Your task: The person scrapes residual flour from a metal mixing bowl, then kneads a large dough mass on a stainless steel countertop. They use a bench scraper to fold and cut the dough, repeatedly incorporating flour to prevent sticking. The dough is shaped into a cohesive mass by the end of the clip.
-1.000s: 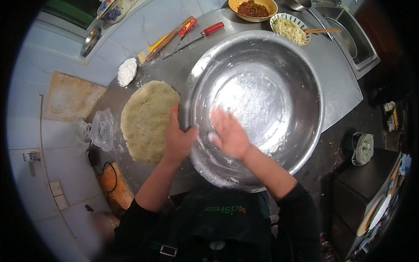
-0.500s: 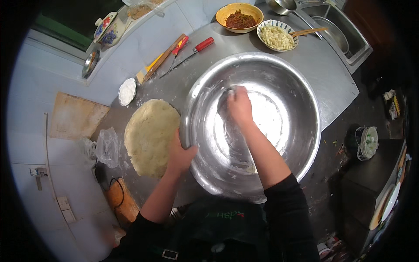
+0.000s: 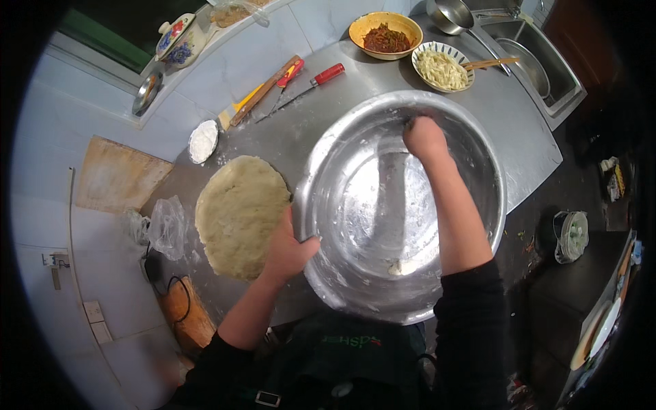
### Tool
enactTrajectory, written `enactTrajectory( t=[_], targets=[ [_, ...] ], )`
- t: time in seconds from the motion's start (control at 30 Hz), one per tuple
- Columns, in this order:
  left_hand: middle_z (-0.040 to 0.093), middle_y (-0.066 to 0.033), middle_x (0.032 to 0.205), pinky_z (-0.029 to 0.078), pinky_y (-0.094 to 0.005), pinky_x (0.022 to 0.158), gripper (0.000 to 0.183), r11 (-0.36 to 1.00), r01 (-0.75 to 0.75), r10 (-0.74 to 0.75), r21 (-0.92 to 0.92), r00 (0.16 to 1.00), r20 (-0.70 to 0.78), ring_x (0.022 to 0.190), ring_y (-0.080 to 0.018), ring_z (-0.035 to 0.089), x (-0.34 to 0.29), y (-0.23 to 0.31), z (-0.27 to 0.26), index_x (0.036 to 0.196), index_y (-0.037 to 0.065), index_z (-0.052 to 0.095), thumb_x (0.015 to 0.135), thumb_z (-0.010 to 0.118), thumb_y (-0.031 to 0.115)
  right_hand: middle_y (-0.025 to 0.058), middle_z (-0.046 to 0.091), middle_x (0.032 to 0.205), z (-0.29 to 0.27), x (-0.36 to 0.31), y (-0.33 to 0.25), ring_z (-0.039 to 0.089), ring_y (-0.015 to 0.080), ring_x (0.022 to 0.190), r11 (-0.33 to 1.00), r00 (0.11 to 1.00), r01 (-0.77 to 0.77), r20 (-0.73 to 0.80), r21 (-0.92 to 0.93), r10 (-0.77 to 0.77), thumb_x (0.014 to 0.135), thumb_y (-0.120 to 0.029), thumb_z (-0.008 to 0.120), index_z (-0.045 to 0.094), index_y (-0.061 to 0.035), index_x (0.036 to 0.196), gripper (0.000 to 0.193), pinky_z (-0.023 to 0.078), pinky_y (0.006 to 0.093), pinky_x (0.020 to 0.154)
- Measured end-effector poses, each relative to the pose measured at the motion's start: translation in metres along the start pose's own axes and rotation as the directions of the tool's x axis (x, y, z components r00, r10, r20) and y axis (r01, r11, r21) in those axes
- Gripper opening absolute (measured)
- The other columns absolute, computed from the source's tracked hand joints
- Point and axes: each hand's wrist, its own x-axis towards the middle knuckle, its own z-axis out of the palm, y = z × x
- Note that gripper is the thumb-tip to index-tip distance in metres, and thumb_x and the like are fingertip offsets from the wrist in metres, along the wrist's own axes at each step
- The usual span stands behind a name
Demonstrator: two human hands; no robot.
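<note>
A wide, shiny metal basin (image 3: 326, 290) stands on the counter before me, with whitish smears and a few small dough bits inside. My left hand (image 3: 290, 253) grips its left rim, the thumb over the edge and the fingers outside. Close against those fingers lies a large, thick round of pale dough (image 3: 239, 212). Inside the basin, at the far right part of its wall, my right hand (image 3: 427, 139) is closed. Something dark shows at its fingertips, too small and blurred to name.
Behind the dough are a small bowl of white flour (image 3: 203, 142), a brush (image 3: 240, 107), a wooden stick (image 3: 266, 89) and a red-handled tool (image 3: 328, 74). A yellow bowl of dark red filling (image 3: 387, 41), a bowl of pale shreds (image 3: 441, 70) and a sink (image 3: 557, 89) stand far right.
My right hand has swept from the basin's middle toward its far right wall. My left hand stays on the rim. The whole view has shifted slightly.
</note>
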Motion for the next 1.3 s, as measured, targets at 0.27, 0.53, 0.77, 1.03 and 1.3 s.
enactTrajectory(
  t=[0.27, 0.53, 0.77, 1.03, 1.3],
  targets=[
    [0.055, -0.0137, 0.106, 0.04, -0.0348, 0.089, 0.062, 0.996, -0.078, 0.077, 0.038, 0.997, 0.024, 0.1, -0.0241, 0.053, 0.004, -0.017, 0.0, 0.124, -0.003, 0.037, 0.067, 0.058, 0.009, 0.0233, 0.062, 0.089, 0.036, -0.123, -0.101, 0.06, 0.0335, 0.087, 0.676, 0.455, 0.663, 0.543, 0.322, -0.706, 0.072, -0.018, 0.056, 0.065, 0.0006, 0.077, 0.021, 0.046, 0.0404, 0.082],
    [0.055, -0.0099, 0.107, 0.041, -0.0296, 0.087, 0.056, 0.976, -0.207, 0.187, -0.075, 0.96, -0.21, 0.099, -0.018, 0.053, -0.008, 0.012, -0.005, 0.123, -0.003, 0.039, 0.069, 0.052, -0.003, 0.0196, 0.045, 0.125, 0.018, -0.067, 0.087, 0.046, 0.0356, 0.112, 0.944, 0.937, 0.329, -0.122, -0.01, -0.327, 0.079, -0.031, 0.06, 0.046, -0.0039, 0.122, 0.053, 0.039, 0.0411, 0.093],
    [0.053, -0.0026, 0.086, 0.041, -0.023, 0.066, 0.039, 0.961, -0.275, 0.265, -0.013, 0.937, -0.228, 0.075, -0.0071, 0.049, -0.021, 0.023, 0.0, 0.108, -0.002, 0.047, 0.07, 0.056, -0.005, 0.0307, -0.004, 0.144, 0.062, -0.253, -0.023, 0.002, 0.0424, 0.135, 0.95, 0.799, -0.024, 0.577, 0.312, -0.169, 0.083, -0.056, 0.05, 0.01, -0.0012, 0.142, 0.09, 0.012, 0.0464, 0.109],
    [0.05, -0.0004, 0.084, 0.038, -0.0203, 0.062, 0.032, 0.947, -0.282, 0.243, -0.153, 0.941, -0.234, 0.07, -0.0053, 0.045, -0.036, 0.036, 0.008, 0.101, 0.001, 0.048, 0.072, 0.058, -0.004, 0.0137, 0.029, 0.144, 0.038, -0.238, 0.035, 0.02, 0.0272, 0.135, 0.963, 0.756, 0.266, 0.627, -0.032, -0.188, 0.089, -0.034, 0.045, 0.023, -0.006, 0.141, 0.063, 0.015, 0.0376, 0.111],
    [0.049, -0.0003, 0.085, 0.039, -0.021, 0.065, 0.034, 0.925, -0.345, 0.3, -0.16, 0.92, -0.253, 0.072, -0.0055, 0.046, -0.037, 0.014, 0.015, 0.105, 0.0, 0.047, 0.073, 0.06, -0.003, 0.023, 0.014, 0.146, 0.064, -0.26, -0.053, 0.013, 0.0325, 0.137, 0.837, 0.815, 0.108, 0.434, 0.537, -0.384, 0.091, -0.041, 0.04, 0.019, 0.0037, 0.139, 0.069, 0.013, 0.038, 0.111]
  ],
)
